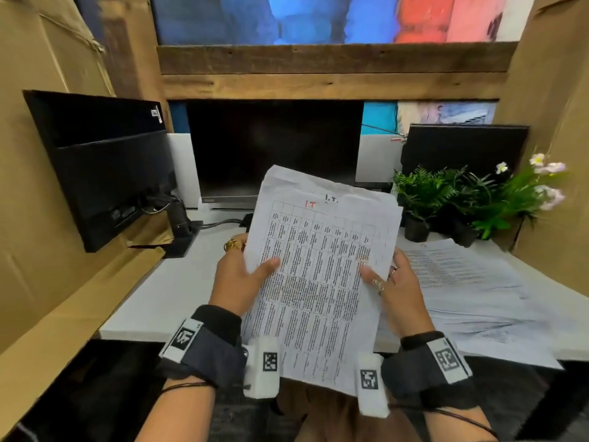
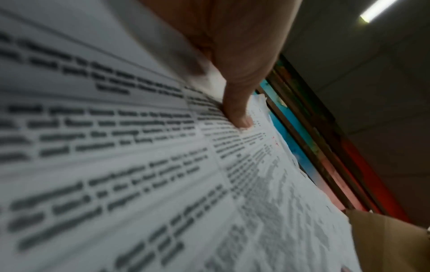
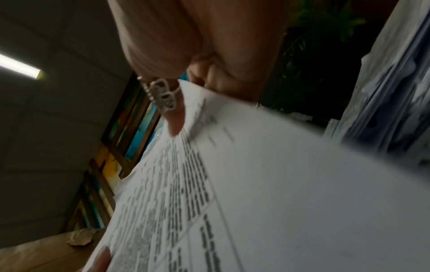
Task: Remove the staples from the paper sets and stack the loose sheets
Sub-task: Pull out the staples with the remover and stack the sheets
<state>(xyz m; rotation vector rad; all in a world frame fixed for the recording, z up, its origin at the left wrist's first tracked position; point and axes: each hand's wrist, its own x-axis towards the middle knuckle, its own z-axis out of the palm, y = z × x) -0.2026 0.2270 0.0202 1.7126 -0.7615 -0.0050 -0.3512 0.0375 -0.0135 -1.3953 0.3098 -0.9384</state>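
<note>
Both hands grip paper set point(image 1: 318, 275) upright, long axis vertical: left hand point(image 1: 237, 282) fingers pinch left edge, right hand point(image 1: 396, 291) right edge. Loose stack point(image 1: 471, 288) lies rightward, right hand nearer.

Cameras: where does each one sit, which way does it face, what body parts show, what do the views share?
Head: on the person's head, facing forward and down at the desk; shows both forearms, left hand and right hand holding the paper set.
Left wrist: under the left hand, facing along the printed sheet; shows the left thumb.
Right wrist: under the right hand, facing along the sheet; shows the ringed right thumb.
Shared: all three see the paper set; both wrist views see a ceiling light.
</note>
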